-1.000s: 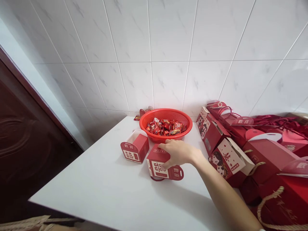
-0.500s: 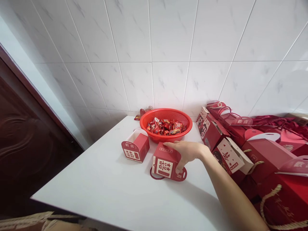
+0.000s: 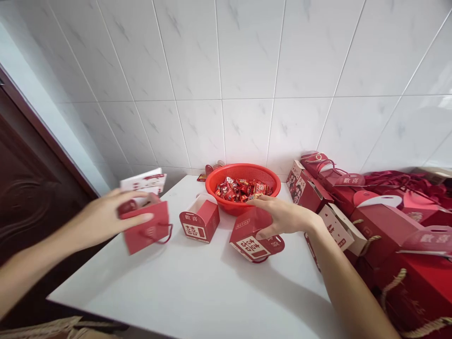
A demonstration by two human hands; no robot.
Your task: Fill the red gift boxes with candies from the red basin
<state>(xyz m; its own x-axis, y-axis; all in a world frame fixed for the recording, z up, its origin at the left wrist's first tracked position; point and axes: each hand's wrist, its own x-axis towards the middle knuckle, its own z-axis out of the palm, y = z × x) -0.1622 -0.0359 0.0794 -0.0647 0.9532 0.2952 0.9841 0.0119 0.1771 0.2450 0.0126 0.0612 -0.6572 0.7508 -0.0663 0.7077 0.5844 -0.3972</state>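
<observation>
At the left of the white table (image 3: pixel 169 292), my left hand (image 3: pixel 120 209) grips a red paper gift box (image 3: pixel 150 230) with a cord handle, its pale printed flap standing up; the box is slightly blurred. My right hand (image 3: pixel 282 214) is closed over a second red gift box (image 3: pixel 249 235), tilted, with a white character panel facing me. Between the two, a third red gift box (image 3: pixel 201 221) stands upright with its top open. Behind these, a red plastic basket (image 3: pixel 243 207) holds several wrapped candies (image 3: pixel 242 188).
Many red boxes (image 3: pixel 384 226) are heaped along the right side, some with rope handles (image 3: pixel 390 287). A tiled wall (image 3: pixel 247 132) rises behind the table. A few small packets (image 3: pixel 202 177) lie behind the basket. A dark carved door (image 3: pixel 28 197) is at the left.
My left hand has come into view from the left with a red gift box. My right hand has tilted its box and lifted or shifted it slightly right.
</observation>
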